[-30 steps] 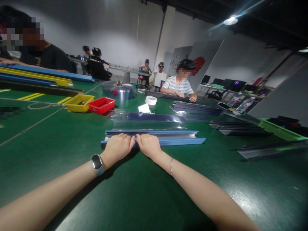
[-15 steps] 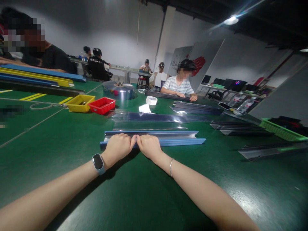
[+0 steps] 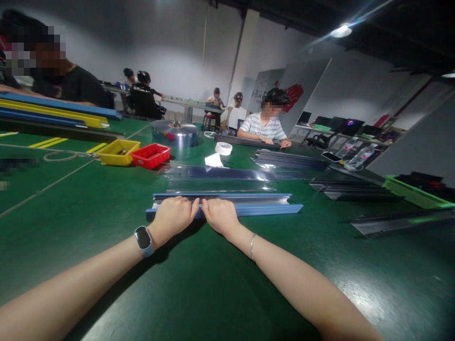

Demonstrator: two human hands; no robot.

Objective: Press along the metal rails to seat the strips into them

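Observation:
A blue channel-shaped profile with a pale inner face lies crosswise on the green table. My left hand is closed over its left half, knuckles up, with a watch on the wrist. Close beside it, my right hand grips the middle of the same profile, a thin bangle on its wrist. The thumbs point toward each other with a small gap between them. My fingertips are hidden behind the profile. Just beyond it lie clear plastic strips.
Left of the strips stand a yellow bin and a red bin. Behind are a large film roll and a tape roll. Dark profiles and a green basket lie right. Co-workers sit across and at left.
My left hand and the profile have shifted very slightly left, and a small gap has opened between my thumbs. My right hand stays almost in place.

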